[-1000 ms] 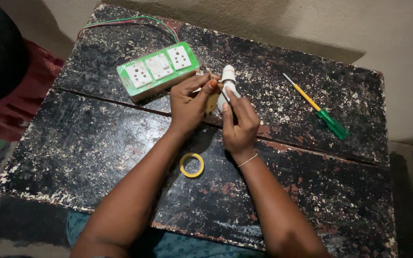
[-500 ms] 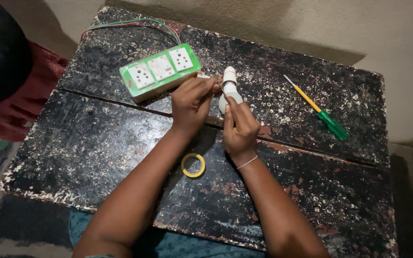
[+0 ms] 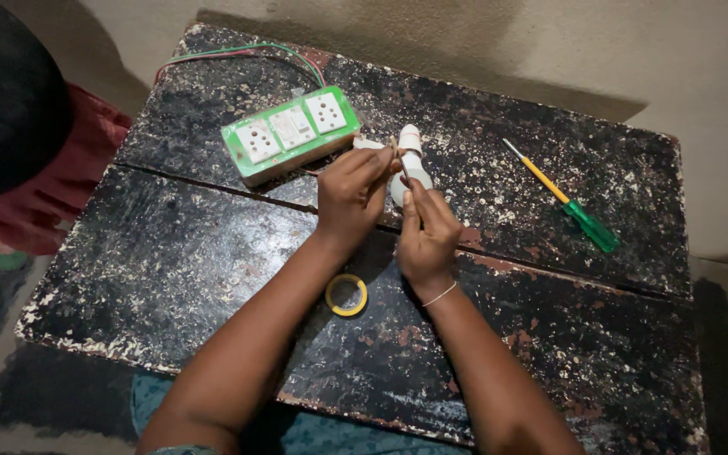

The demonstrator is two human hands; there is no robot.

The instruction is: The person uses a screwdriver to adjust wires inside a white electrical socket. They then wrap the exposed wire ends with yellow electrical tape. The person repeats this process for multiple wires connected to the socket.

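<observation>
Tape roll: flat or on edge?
Flat. The yellow tape roll lies on the table, its open ring facing up, between the forearms.

Worn black table [image 3: 170, 278] (paint flaking), beige wall [image 3: 549, 50], dim light.

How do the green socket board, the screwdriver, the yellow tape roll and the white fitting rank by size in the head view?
1. green socket board
2. screwdriver
3. yellow tape roll and white fitting: unsure, since the hands partly hide the fitting.

on the table [image 3: 170, 278] i see the socket board [image 3: 290, 133] at the far left, the screwdriver [image 3: 562, 197] well apart on the far right, my hands between them, and the tape roll [image 3: 346, 295] nearer me, between my forearms.
</observation>
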